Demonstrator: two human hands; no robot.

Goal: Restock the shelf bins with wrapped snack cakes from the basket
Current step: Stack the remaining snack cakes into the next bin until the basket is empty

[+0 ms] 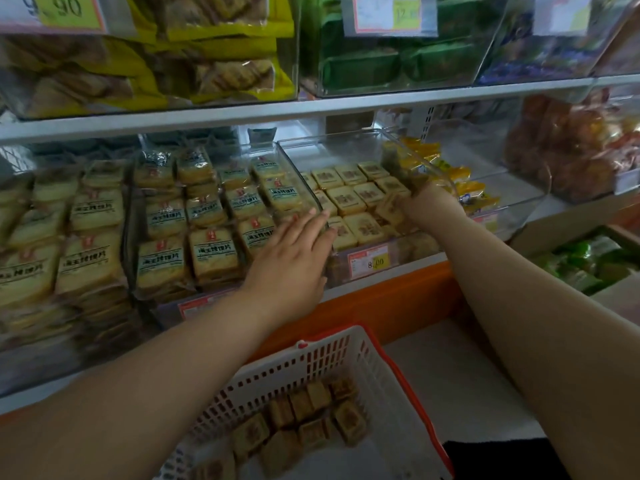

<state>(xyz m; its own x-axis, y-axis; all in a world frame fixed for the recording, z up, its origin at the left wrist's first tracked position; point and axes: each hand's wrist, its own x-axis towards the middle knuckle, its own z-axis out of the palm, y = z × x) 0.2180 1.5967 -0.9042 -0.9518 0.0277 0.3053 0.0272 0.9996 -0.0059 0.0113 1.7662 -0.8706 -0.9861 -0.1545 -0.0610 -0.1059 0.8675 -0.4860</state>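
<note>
The left hand point(294, 251) lies flat, fingers straight, on the clear bin's point(349, 147) left rim. At its 3 o'clock, the right hand point(427, 204) grips a snack cake point(389, 209) inside. More cakes fill the basket point(346, 358) at 6 o'clock.

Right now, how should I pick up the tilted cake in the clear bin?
Pinch the tilted cake by its raised edges, coming from above. It leans on the flat rows in the clear bin, beside the right hand, so its top edge sticks up free.
</note>
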